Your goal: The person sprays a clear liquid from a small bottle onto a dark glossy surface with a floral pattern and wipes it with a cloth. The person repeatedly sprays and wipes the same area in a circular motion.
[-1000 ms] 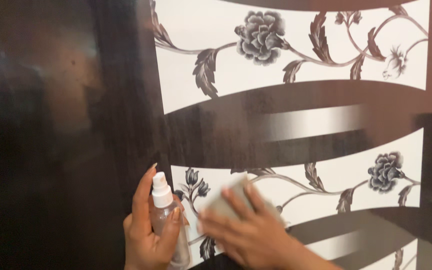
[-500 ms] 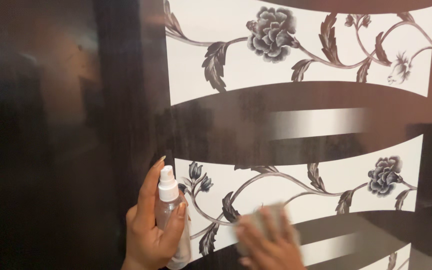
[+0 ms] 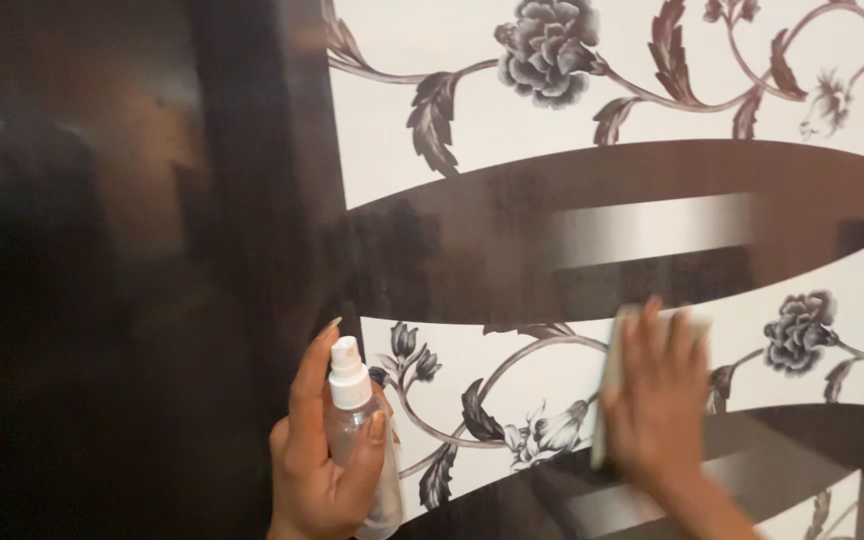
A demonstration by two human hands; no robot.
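In the head view, the left hand (image 3: pixel 327 460) is gripping a small clear plastic spray bottle with a white nozzle (image 3: pixel 357 440); its fingers (image 3: pixel 310 385) are curling closed around the bottle's body, the thumb is pressing on the front just below the nozzle, and the index finger is rising beside the white cap, which is standing just above the fingertips. The right hand (image 3: pixel 657 400) is lying flat with its fingers spread and nearly straight, pressing a pale folded cloth (image 3: pixel 617 345) against the glossy dark cabinet door with white bands printed with grey flowers and leaves (image 3: pixel 572 240); the hand is blurred, and the cloth is peeking out above and to the left of the fingertips, so I cannot tell how firmly it is being pinched, only that it is being held under the palm. A grey printed blossom is sitting just to the right of those fingers, and a curling stem is running between the two hands. The bottle is looking light and rigid, probably a little slippery if wet, and is best being taken around its waist. The cloth is seeming soft and limp, best being held flat beneath the fingers. The door surface is appearing hard and smooth.
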